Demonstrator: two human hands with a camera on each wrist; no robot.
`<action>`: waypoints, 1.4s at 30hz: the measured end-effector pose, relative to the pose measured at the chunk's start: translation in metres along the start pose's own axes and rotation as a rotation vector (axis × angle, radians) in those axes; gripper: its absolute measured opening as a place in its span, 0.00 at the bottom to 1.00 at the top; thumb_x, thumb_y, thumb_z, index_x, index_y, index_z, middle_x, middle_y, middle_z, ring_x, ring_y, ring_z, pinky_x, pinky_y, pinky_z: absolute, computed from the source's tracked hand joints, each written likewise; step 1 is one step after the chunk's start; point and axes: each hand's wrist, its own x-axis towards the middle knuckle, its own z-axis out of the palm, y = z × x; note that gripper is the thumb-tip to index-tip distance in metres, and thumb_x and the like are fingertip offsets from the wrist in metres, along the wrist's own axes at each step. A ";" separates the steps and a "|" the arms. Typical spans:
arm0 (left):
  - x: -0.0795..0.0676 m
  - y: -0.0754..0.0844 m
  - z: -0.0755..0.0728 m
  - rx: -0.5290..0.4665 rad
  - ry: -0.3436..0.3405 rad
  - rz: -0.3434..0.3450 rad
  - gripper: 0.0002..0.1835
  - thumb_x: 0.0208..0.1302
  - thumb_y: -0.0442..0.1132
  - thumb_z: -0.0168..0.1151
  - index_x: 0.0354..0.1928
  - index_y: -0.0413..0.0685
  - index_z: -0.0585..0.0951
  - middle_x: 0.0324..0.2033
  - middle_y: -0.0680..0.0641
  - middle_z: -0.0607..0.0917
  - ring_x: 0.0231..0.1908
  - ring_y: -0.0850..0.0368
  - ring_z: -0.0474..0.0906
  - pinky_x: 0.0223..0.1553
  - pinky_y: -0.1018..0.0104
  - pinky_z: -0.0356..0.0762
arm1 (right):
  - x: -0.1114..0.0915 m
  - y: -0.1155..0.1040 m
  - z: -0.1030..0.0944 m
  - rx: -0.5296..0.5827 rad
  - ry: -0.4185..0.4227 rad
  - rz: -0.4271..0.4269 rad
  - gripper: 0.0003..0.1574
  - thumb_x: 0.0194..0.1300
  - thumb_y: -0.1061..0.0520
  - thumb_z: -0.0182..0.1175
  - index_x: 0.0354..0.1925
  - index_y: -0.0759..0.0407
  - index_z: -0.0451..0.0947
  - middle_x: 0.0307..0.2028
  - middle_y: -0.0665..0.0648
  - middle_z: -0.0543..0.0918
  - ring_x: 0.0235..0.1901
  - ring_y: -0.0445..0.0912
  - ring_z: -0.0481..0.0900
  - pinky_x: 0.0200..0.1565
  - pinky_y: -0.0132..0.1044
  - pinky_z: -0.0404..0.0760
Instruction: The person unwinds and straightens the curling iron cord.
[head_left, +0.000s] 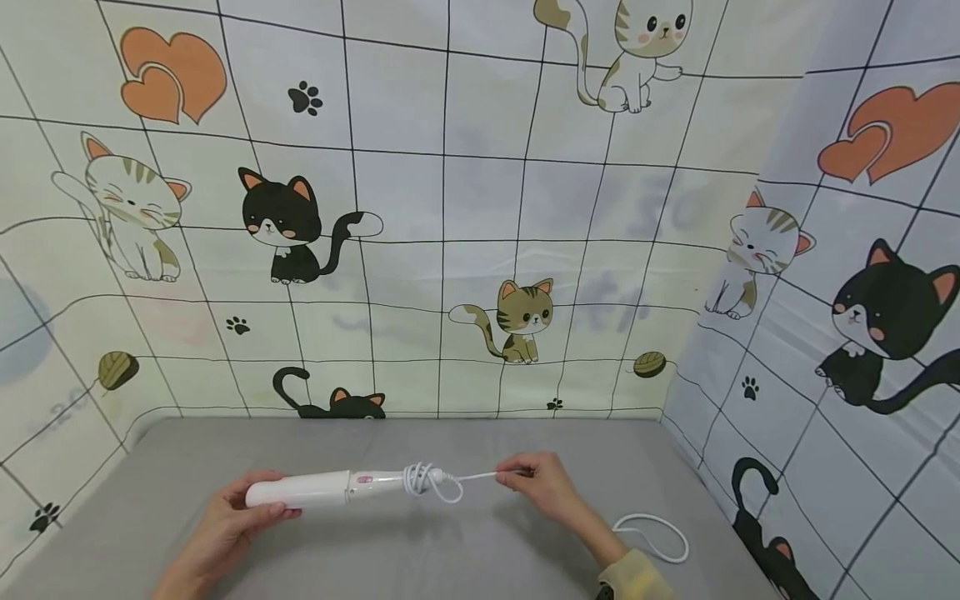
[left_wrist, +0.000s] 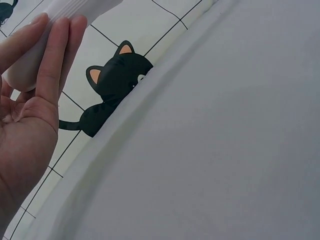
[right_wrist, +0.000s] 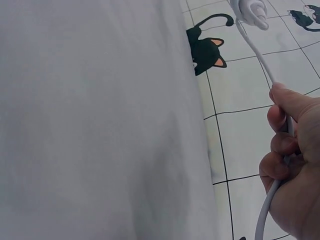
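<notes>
A white wand-shaped corded appliance (head_left: 311,490) with a small pink switch is held level over the grey surface. My left hand (head_left: 221,529) grips its thick rounded end, fingers and thumb on either side; the left wrist view shows the same grip. Several turns of white cord (head_left: 417,479) are wound round its thin end, with a small loop hanging beside them. From there the cord runs straight to my right hand (head_left: 551,487), which pinches it between thumb and curled fingers. In the right wrist view the cord (right_wrist: 256,52) passes through the fist and out below.
A loop of the cord's loose part (head_left: 678,537) hangs near my right forearm. Beneath both hands lies the grey cloth-covered table (head_left: 420,558). A white curtain with cat drawings (head_left: 405,275) encloses the back and sides.
</notes>
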 end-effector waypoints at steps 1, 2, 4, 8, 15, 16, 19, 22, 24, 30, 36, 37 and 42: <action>0.000 0.000 0.000 0.003 0.000 -0.001 0.28 0.65 0.11 0.49 0.56 0.43 0.84 0.50 0.48 0.84 0.47 0.50 0.85 0.54 0.53 0.87 | 0.000 -0.001 -0.001 0.004 0.005 0.002 0.08 0.67 0.62 0.69 0.40 0.68 0.88 0.30 0.59 0.87 0.25 0.35 0.75 0.23 0.24 0.73; 0.000 0.000 0.000 0.005 -0.001 -0.002 0.28 0.65 0.11 0.49 0.56 0.43 0.85 0.50 0.48 0.84 0.47 0.50 0.85 0.54 0.53 0.87 | 0.000 -0.001 -0.001 0.003 0.009 0.003 0.08 0.66 0.62 0.69 0.40 0.68 0.88 0.30 0.59 0.87 0.25 0.35 0.75 0.23 0.24 0.73; 0.000 0.001 0.001 0.006 -0.005 -0.001 0.28 0.65 0.11 0.48 0.56 0.44 0.85 0.50 0.49 0.84 0.47 0.51 0.85 0.54 0.53 0.86 | -0.001 -0.001 -0.002 -0.003 0.019 0.002 0.07 0.66 0.62 0.69 0.40 0.67 0.88 0.29 0.58 0.87 0.24 0.35 0.74 0.23 0.24 0.73; 0.000 0.002 0.003 0.002 -0.009 0.000 0.29 0.65 0.10 0.48 0.55 0.44 0.85 0.50 0.49 0.84 0.47 0.52 0.85 0.53 0.53 0.87 | -0.002 -0.002 -0.005 -0.019 0.013 0.015 0.08 0.66 0.60 0.70 0.39 0.65 0.89 0.29 0.57 0.87 0.25 0.35 0.75 0.24 0.24 0.74; 0.004 0.008 0.009 0.075 -0.003 -0.008 0.28 0.65 0.12 0.51 0.55 0.46 0.85 0.51 0.49 0.85 0.47 0.52 0.85 0.52 0.53 0.88 | -0.005 -0.005 -0.015 -0.030 0.063 0.001 0.08 0.65 0.59 0.71 0.39 0.65 0.89 0.27 0.56 0.86 0.25 0.36 0.76 0.25 0.24 0.75; 0.005 0.009 0.010 0.085 -0.007 -0.009 0.28 0.65 0.12 0.51 0.55 0.46 0.85 0.51 0.49 0.85 0.47 0.52 0.84 0.52 0.52 0.88 | -0.005 -0.005 -0.016 -0.024 0.075 0.004 0.08 0.65 0.60 0.71 0.39 0.65 0.89 0.28 0.56 0.86 0.25 0.36 0.76 0.25 0.24 0.74; 0.007 0.011 0.010 0.097 -0.012 -0.008 0.28 0.63 0.12 0.52 0.54 0.46 0.85 0.51 0.49 0.86 0.47 0.52 0.84 0.52 0.51 0.88 | -0.004 -0.004 -0.015 -0.031 0.110 0.022 0.07 0.65 0.62 0.71 0.39 0.66 0.89 0.27 0.57 0.86 0.25 0.35 0.75 0.25 0.24 0.74; 0.008 0.012 0.010 0.102 -0.018 -0.010 0.28 0.63 0.11 0.52 0.54 0.47 0.86 0.52 0.48 0.86 0.47 0.52 0.84 0.52 0.50 0.88 | -0.004 -0.002 -0.014 -0.046 0.151 0.034 0.06 0.65 0.65 0.70 0.38 0.69 0.88 0.27 0.60 0.85 0.24 0.34 0.74 0.24 0.24 0.72; 0.008 0.012 0.009 0.103 -0.013 -0.012 0.29 0.62 0.11 0.53 0.54 0.47 0.86 0.52 0.48 0.86 0.47 0.52 0.84 0.52 0.50 0.88 | -0.004 -0.001 -0.012 -0.055 0.183 0.040 0.05 0.64 0.66 0.70 0.38 0.70 0.88 0.26 0.61 0.85 0.23 0.35 0.72 0.23 0.24 0.70; 0.003 0.009 0.007 0.103 -0.021 -0.040 0.27 0.63 0.11 0.52 0.54 0.45 0.86 0.53 0.48 0.86 0.48 0.52 0.83 0.52 0.50 0.88 | -0.007 -0.005 -0.014 -0.032 0.251 0.078 0.04 0.63 0.64 0.72 0.37 0.64 0.90 0.24 0.57 0.84 0.21 0.36 0.70 0.22 0.24 0.66; 0.004 0.006 0.004 0.122 0.005 -0.044 0.26 0.62 0.11 0.54 0.53 0.44 0.85 0.52 0.48 0.86 0.48 0.51 0.84 0.52 0.49 0.88 | -0.006 -0.004 -0.015 -0.001 0.278 0.084 0.06 0.62 0.62 0.73 0.38 0.64 0.90 0.25 0.59 0.84 0.21 0.38 0.71 0.21 0.25 0.65; 0.004 0.006 0.004 0.125 0.005 -0.043 0.27 0.62 0.11 0.54 0.53 0.44 0.85 0.52 0.48 0.86 0.47 0.51 0.84 0.52 0.49 0.88 | -0.006 -0.004 -0.016 0.006 0.283 0.088 0.05 0.62 0.62 0.73 0.38 0.64 0.90 0.25 0.60 0.84 0.21 0.38 0.71 0.21 0.25 0.65; 0.005 0.007 0.004 0.165 0.045 -0.060 0.26 0.61 0.12 0.56 0.52 0.46 0.86 0.50 0.49 0.87 0.45 0.50 0.85 0.50 0.50 0.89 | -0.008 -0.006 -0.017 0.003 0.311 0.080 0.03 0.63 0.62 0.73 0.36 0.61 0.90 0.26 0.60 0.85 0.23 0.39 0.75 0.22 0.25 0.68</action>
